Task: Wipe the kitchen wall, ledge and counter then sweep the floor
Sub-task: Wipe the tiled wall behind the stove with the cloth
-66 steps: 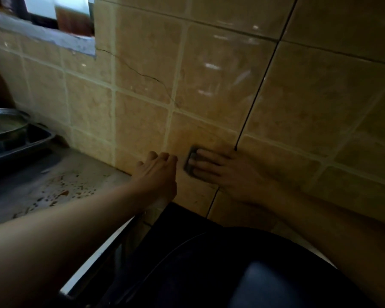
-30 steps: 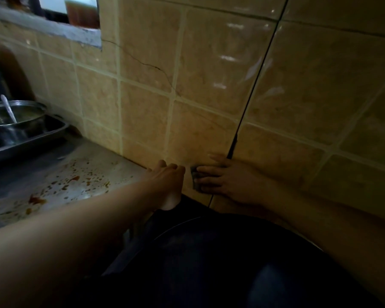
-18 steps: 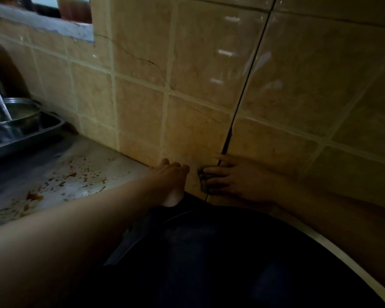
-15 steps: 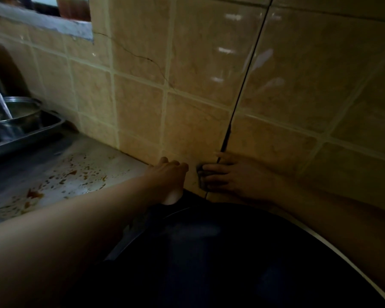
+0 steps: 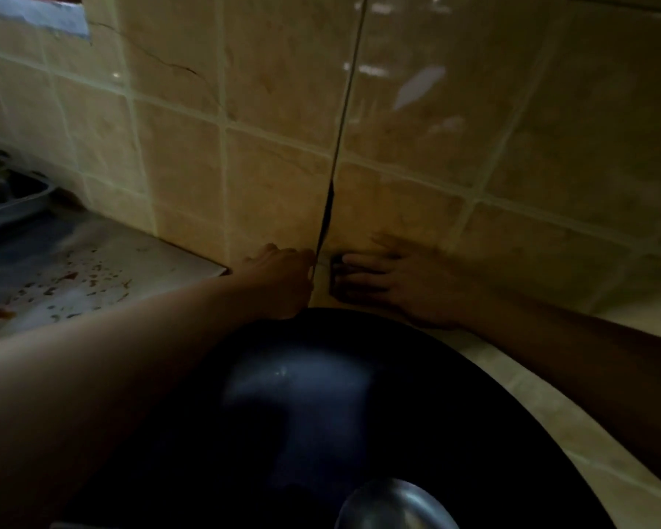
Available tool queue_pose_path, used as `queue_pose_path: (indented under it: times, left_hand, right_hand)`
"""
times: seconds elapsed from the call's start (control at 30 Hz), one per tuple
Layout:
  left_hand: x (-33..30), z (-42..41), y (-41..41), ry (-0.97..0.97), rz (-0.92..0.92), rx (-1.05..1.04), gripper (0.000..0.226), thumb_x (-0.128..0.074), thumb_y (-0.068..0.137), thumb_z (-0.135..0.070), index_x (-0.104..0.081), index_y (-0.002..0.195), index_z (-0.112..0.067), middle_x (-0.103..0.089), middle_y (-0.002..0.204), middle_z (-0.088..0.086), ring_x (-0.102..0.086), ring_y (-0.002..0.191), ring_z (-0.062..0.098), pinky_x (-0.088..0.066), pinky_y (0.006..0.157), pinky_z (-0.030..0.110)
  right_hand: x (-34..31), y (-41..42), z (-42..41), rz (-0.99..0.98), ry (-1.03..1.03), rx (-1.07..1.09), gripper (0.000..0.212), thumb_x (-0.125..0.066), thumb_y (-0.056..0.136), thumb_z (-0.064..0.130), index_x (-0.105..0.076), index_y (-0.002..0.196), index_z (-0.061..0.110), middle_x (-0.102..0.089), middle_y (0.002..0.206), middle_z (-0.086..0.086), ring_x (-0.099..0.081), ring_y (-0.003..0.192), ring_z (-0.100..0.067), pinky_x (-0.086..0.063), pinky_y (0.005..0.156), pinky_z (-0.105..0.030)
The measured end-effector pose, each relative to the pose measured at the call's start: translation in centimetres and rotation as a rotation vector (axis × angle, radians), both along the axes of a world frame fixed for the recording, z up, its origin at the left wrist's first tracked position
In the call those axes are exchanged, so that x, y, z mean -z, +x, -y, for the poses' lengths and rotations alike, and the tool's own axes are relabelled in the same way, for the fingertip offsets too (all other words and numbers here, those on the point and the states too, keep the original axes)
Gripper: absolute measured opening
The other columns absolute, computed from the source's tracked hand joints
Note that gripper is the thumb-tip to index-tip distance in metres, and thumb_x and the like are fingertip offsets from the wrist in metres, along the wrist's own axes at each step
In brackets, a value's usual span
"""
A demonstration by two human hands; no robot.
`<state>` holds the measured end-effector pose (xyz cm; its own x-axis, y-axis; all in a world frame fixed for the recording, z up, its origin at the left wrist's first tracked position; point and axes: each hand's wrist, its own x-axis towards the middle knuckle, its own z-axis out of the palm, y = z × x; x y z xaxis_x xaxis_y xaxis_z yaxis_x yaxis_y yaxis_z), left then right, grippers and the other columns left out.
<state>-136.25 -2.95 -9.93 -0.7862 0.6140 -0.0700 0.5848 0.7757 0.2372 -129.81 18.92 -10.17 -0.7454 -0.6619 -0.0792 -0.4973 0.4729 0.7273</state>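
A: Surroundings, item by item?
B: One large black wok [image 5: 321,433], foreground, standing between the viewer and the wall base; both forearms reach over its rim. One metal ladle bowl [image 5: 394,505] at the bottom edge. One steel tray [image 5: 16,202] far left, partly cut off. One stained counter [image 5: 73,276], spattered with reddish-brown spots.

A: Wall?
B: One tiled wall [image 5: 283,108], beige, with one hairline crack upper left and one dark vertical seam running down to the hands.

A: Hands?
B: Two. The left hand [image 5: 279,276], fingers curled against the wall base at the seam; whether it holds anything, I cannot tell. The right hand [image 5: 394,280] presses one dark scrub pad [image 5: 338,276] flat to the lowest tile, fingers extended over it.

A: Ledge?
B: One grey ledge [image 5: 43,13], top-left corner, only a sliver showing.
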Motion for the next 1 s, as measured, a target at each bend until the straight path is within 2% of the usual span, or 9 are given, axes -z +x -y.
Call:
queue_pose_path:
  times: [0.07,0.17,0.33,0.47,0.53,0.73,0.83,0.9,1.0]
  left_hand:
    - [-0.2,-0.9,0.7,0.016,-0.013,0.012,0.040,-0.040,0.096,-0.031,-0.037,0.135,-0.022,-0.041,0.142,0.004,-0.031,0.131,0.030,-0.035,0.102,0.044]
    - [-0.3,-2.4,2.0,0.042,-0.030,0.030,0.038,-0.040,0.096,-0.028,-0.039,0.133,-0.021,-0.044,0.140,0.005,-0.034,0.128,0.032,-0.036,0.102,0.045]
    - [-0.2,-4.7,4.3,-0.013,-0.065,0.078,0.035,-0.036,0.098,-0.024,-0.044,0.131,-0.016,-0.045,0.138,0.007,-0.037,0.126,0.034,-0.034,0.103,0.043]
    - [-1.0,-5.6,5.6,0.027,-0.108,0.012,0.035,-0.038,0.098,-0.027,-0.045,0.131,-0.017,-0.047,0.134,0.010,-0.040,0.124,0.034,-0.037,0.099,0.042]
    - [-1.5,-5.8,6.4,0.026,-0.125,-0.006,0.035,-0.036,0.099,-0.028,-0.046,0.131,-0.019,-0.048,0.133,0.010,-0.043,0.122,0.034,-0.038,0.097,0.041]
    - [-1.1,-7.5,8.3,0.028,-0.125,0.009,0.033,-0.037,0.098,-0.029,-0.050,0.126,-0.018,-0.052,0.125,0.011,-0.047,0.117,0.034,-0.042,0.096,0.044]
    - [-0.9,-8.8,9.4,0.031,-0.121,0.049,0.034,-0.033,0.100,-0.028,-0.051,0.124,-0.011,-0.052,0.129,0.013,-0.046,0.119,0.035,-0.040,0.095,0.038]
    - [-1.0,-9.3,10.2,0.067,-0.127,0.042,0.033,-0.033,0.100,-0.029,-0.053,0.118,-0.011,-0.054,0.126,0.014,-0.048,0.118,0.034,-0.038,0.087,0.033]
    - [-1.2,-9.7,10.9,0.105,-0.159,0.055,0.032,-0.033,0.100,-0.029,-0.054,0.118,-0.013,-0.056,0.126,0.012,-0.050,0.115,0.031,-0.033,0.079,0.029]
  right_hand:
    - [-0.5,2.5,-2.2,0.032,0.000,0.031,0.044,-0.028,0.097,0.025,-0.057,0.130,0.023,-0.055,0.136,0.002,-0.042,0.134,-0.023,-0.015,0.112,-0.047]
    - [-0.3,6.4,-6.3,-0.026,-0.004,-0.009,0.049,-0.015,0.101,0.019,-0.046,0.138,0.020,-0.045,0.144,0.002,-0.029,0.140,-0.021,-0.010,0.116,-0.045]
    - [-0.8,8.7,-7.2,-0.096,-0.053,0.043,0.053,-0.009,0.103,0.019,-0.052,0.135,0.020,-0.049,0.141,0.000,-0.041,0.134,-0.023,-0.020,0.110,-0.047]
    - [0.6,6.1,-4.7,-0.108,-0.009,-0.022,0.038,-0.036,0.095,0.019,-0.063,0.122,0.019,-0.062,0.127,-0.001,-0.047,0.129,-0.026,-0.017,0.110,-0.047]
    - [1.1,6.0,-4.9,-0.094,-0.034,0.014,0.039,-0.038,0.092,0.020,-0.063,0.122,0.020,-0.062,0.127,0.000,-0.046,0.131,-0.026,-0.017,0.111,-0.049]
    - [0.8,12.4,-10.2,-0.107,-0.112,0.099,0.054,-0.010,0.103,0.025,-0.054,0.133,0.022,-0.051,0.140,0.002,-0.040,0.135,-0.023,-0.022,0.110,-0.050]
    - [1.4,13.4,-10.9,-0.129,-0.137,0.118,0.051,-0.009,0.104,0.025,-0.048,0.137,0.022,-0.049,0.141,0.001,-0.027,0.141,-0.019,-0.014,0.114,-0.047]
    - [1.6,12.2,-10.0,-0.187,-0.139,0.075,0.050,-0.010,0.104,0.025,-0.048,0.136,0.021,-0.051,0.139,0.000,-0.020,0.143,-0.019,-0.008,0.115,-0.045]
    - [2.1,9.8,-7.6,-0.215,-0.144,-0.001,0.043,-0.028,0.098,0.022,-0.060,0.127,0.022,-0.060,0.130,0.001,-0.044,0.132,-0.026,-0.020,0.111,-0.049]
